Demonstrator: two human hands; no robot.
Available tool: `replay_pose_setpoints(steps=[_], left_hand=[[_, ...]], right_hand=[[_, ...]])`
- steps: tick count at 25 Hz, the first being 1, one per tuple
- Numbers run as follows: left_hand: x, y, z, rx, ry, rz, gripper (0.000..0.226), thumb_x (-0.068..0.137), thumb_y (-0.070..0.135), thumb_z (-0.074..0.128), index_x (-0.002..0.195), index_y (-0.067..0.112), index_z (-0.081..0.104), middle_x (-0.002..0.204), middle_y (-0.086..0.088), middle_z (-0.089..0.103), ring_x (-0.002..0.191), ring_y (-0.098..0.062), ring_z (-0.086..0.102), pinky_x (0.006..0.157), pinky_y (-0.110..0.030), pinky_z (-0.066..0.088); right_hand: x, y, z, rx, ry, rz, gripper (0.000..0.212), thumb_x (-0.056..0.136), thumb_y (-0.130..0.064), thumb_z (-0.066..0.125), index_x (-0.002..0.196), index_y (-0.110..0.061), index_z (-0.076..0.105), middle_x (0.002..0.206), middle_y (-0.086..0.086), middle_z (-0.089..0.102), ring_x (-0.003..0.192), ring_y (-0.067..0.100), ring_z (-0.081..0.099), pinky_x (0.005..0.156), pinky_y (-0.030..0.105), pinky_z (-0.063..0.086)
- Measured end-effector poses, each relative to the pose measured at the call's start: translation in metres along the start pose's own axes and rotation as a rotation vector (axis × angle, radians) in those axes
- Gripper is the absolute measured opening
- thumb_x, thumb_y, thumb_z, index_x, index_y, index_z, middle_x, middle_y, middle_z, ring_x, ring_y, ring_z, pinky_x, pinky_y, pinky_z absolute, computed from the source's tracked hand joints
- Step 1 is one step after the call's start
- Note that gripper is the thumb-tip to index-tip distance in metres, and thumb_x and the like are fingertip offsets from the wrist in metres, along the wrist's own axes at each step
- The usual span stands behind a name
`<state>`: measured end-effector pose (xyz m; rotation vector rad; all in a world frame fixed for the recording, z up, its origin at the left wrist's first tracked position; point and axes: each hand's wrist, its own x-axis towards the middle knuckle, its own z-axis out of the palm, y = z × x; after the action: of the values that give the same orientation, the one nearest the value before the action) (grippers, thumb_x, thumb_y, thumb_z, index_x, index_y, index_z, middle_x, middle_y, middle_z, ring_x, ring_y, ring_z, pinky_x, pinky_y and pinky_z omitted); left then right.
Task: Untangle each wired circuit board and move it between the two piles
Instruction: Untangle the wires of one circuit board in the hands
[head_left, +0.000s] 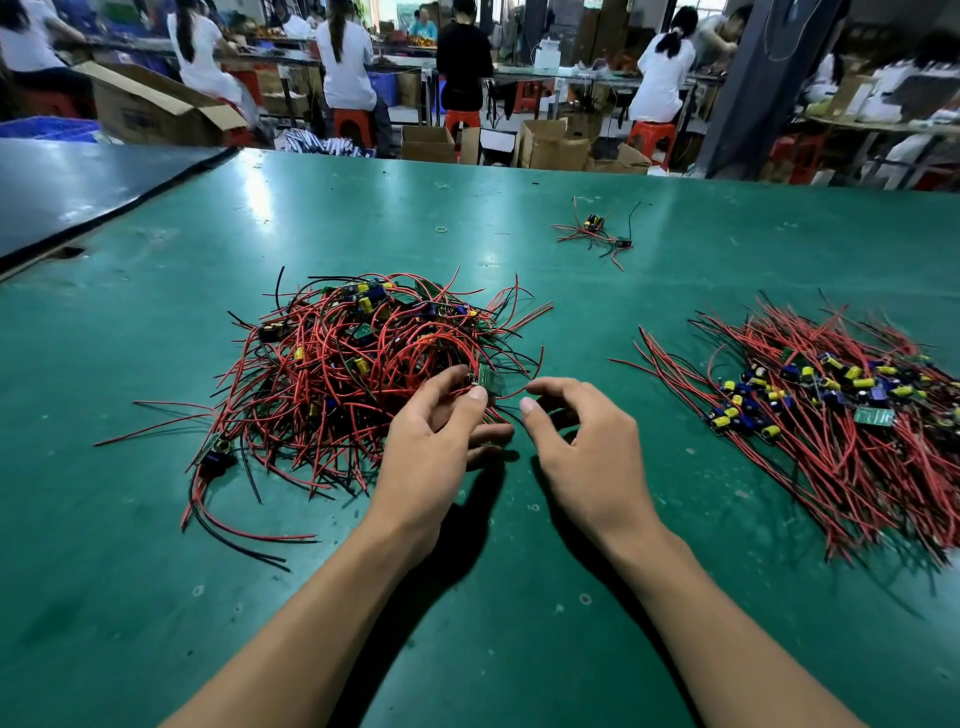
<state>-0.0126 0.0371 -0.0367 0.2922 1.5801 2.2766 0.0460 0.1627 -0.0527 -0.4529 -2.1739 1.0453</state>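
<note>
At left hand (432, 435), one wired board (491, 381)

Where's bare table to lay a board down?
Bare mat: the strip between the tangled pile and the sorted pile, past the right hand; the far stretch left of the small cluster; the near edge. Crowded: both piles, and where the left hand pinches a board.

On the table (519, 597), a tangled pile (363, 358) lies at ten o'clock and a laid-out pile (831, 415) at three, well apart. Between them the left hand (436, 436) pinches a circuit board (490, 378) at the tangle's edge, with the right hand (576, 431) just beside it. A small cluster (597, 234) sits at one o'clock, farther back.
</note>
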Motion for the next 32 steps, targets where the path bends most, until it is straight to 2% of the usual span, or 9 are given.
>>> replay_pose_setpoints(steps=[3,5,10,14,19,23,26,29,32], left_hand=[[-0.001,-0.001,-0.002,0.166,-0.061,0.026,0.017,0.094,0.011,0.062,0.108,0.018,0.070,0.081,0.000,0.071,0.068,-0.012,0.065,0.063,-0.022,0.055],[-0.005,-0.001,-0.001,0.258,-0.142,0.054,0.018,0.093,0.008,0.063,0.101,0.021,0.073,0.082,0.000,0.074,0.071,-0.010,0.064,0.067,-0.024,0.055],[-0.009,0.001,-0.004,0.250,-0.195,0.034,0.024,0.094,0.004,0.060,0.104,0.019,0.076,0.082,-0.011,0.074,0.074,-0.018,0.065,0.071,-0.032,0.055],[-0.009,0.003,-0.003,0.192,-0.198,0.020,0.022,0.094,0.006,0.060,0.100,0.020,0.076,0.095,-0.010,0.076,0.085,-0.021,0.070,0.078,-0.033,0.059],[-0.005,0.012,-0.001,-0.058,-0.188,-0.190,0.024,0.087,0.029,0.060,0.093,0.008,0.071,0.097,-0.020,0.073,0.070,-0.028,0.069,0.060,-0.034,0.060],[-0.002,0.012,-0.003,-0.065,-0.201,-0.248,0.028,0.076,0.034,0.067,0.081,0.007,0.060,0.080,-0.017,0.069,0.059,-0.024,0.068,0.057,-0.032,0.059],[-0.001,0.009,-0.001,-0.080,-0.220,-0.293,0.026,0.066,0.024,0.076,0.068,0.009,0.055,0.077,-0.017,0.064,0.057,-0.022,0.063,0.054,-0.028,0.058],[-0.002,0.006,-0.003,-0.054,-0.248,-0.272,0.027,0.061,0.016,0.080,0.075,0.010,0.058,0.077,-0.012,0.066,0.060,-0.018,0.061,0.053,-0.024,0.053],[-0.006,0.005,-0.003,0.105,-0.285,-0.202,0.028,0.070,0.007,0.080,0.093,0.004,0.064,0.080,-0.013,0.064,0.066,-0.020,0.057,0.056,-0.025,0.045]], right_hand=[[0.005,-0.004,0.001,0.418,-0.116,0.284,0.012,0.095,-0.024,0.069,0.105,-0.021,0.075,0.089,-0.006,0.074,0.068,0.007,0.066,0.065,0.019,0.051],[0.006,-0.009,-0.002,0.686,-0.190,0.452,0.011,0.096,-0.021,0.067,0.093,-0.020,0.078,0.085,-0.002,0.074,0.062,0.009,0.063,0.056,0.020,0.050],[0.011,-0.009,-0.015,0.874,-0.322,0.553,0.010,0.091,-0.009,0.067,0.097,-0.011,0.074,0.082,0.005,0.075,0.061,0.011,0.069,0.054,0.020,0.054],[0.011,-0.010,-0.019,0.899,-0.256,0.581,0.022,0.076,-0.021,0.079,0.091,-0.006,0.075,0.080,0.016,0.074,0.058,0.017,0.068,0.052,0.023,0.054],[0.014,-0.008,-0.025,0.848,-0.178,0.475,0.026,0.065,-0.026,0.083,0.081,-0.008,0.073,0.070,0.013,0.070,0.059,0.018,0.066,0.057,0.022,0.055],[0.010,-0.012,-0.022,0.865,-0.328,0.425,0.020,0.067,-0.031,0.084,0.073,-0.015,0.075,0.069,0.011,0.066,0.059,0.020,0.064,0.054,0.025,0.054],[0.010,-0.013,-0.020,0.868,-0.407,0.428,0.025,0.068,-0.038,0.084,0.073,-0.016,0.075,0.069,0.008,0.066,0.057,0.016,0.061,0.054,0.025,0.052],[0.010,-0.012,-0.019,0.798,-0.386,0.441,0.031,0.068,-0.045,0.083,0.073,-0.016,0.075,0.064,0.004,0.064,0.052,0.012,0.056,0.049,0.021,0.047],[0.011,-0.009,-0.019,0.721,-0.314,0.479,0.036,0.065,-0.051,0.084,0.069,-0.017,0.073,0.059,0.003,0.057,0.046,0.012,0.046,0.045,0.022,0.038]])
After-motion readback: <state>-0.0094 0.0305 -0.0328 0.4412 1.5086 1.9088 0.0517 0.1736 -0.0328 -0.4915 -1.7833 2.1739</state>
